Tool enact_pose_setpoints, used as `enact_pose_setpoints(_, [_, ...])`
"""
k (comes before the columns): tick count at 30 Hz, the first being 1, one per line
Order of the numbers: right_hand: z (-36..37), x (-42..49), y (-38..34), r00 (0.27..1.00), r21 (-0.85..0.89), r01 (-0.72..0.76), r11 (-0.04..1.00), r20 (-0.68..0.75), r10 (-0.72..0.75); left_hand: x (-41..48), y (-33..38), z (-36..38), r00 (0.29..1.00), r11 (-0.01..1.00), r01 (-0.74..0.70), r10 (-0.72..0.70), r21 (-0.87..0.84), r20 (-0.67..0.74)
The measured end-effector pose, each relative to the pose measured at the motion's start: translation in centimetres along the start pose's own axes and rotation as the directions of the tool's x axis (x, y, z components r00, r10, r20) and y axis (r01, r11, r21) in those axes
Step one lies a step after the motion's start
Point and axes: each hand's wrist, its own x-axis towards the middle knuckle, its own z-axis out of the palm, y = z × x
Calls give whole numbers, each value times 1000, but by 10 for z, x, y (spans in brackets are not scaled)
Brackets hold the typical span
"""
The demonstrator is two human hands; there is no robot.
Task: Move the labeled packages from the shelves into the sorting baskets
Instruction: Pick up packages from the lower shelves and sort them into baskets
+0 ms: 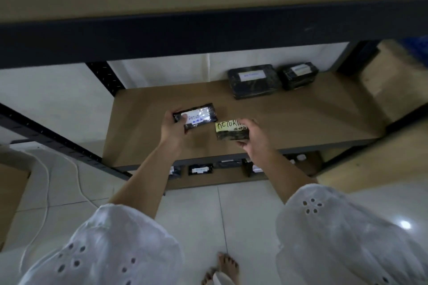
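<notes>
My left hand (174, 129) grips a black wrapped package with a white label (199, 117) above the wooden shelf board (301, 118). Beside it, my right hand (253, 140) holds a black package with a yellow label (231, 131) reading RETURN. The two packages sit side by side, almost touching. At the back of the same shelf lie two more black packages with white labels: a wide flat one (253, 81) and a smaller one (298, 75). No sorting basket is in view.
A dark metal shelf beam (208, 32) crosses overhead. The lower shelf holds several small labelled black packages (200, 169). A white cable (46, 180) trails over the tiled floor at left. A cardboard box (11, 196) stands at far left. My bare feet (222, 268) are below.
</notes>
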Motion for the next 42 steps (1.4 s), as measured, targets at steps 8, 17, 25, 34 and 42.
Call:
enact_pose_setpoints(8, [-82, -88, -37, 995, 77, 40, 996, -96, -32, -113, 43, 75, 983, 988, 96, -75, -120, 166])
enact_pose_setpoints(17, [-225, -175, -81, 979, 116, 172, 978, -127, -158, -262, 58, 176, 964, 952, 109, -31, -286, 265])
enact_pose_setpoints(25, [-392, -239, -117, 952, 73, 289, 955, -128, -278, -401, 40, 303, 953, 907, 140, -13, -398, 304])
enact_pose_setpoints(34, [-514, -251, -162, 930, 133, 349, 928, -173, -325, -465, 54, 434, 918, 866, 189, 12, -464, 396])
enact_pose_setpoints(42, [-609, -203, -234, 889, 114, 418, 901, -253, -381, -445, 65, 560, 887, 845, 237, 14, -480, 462])
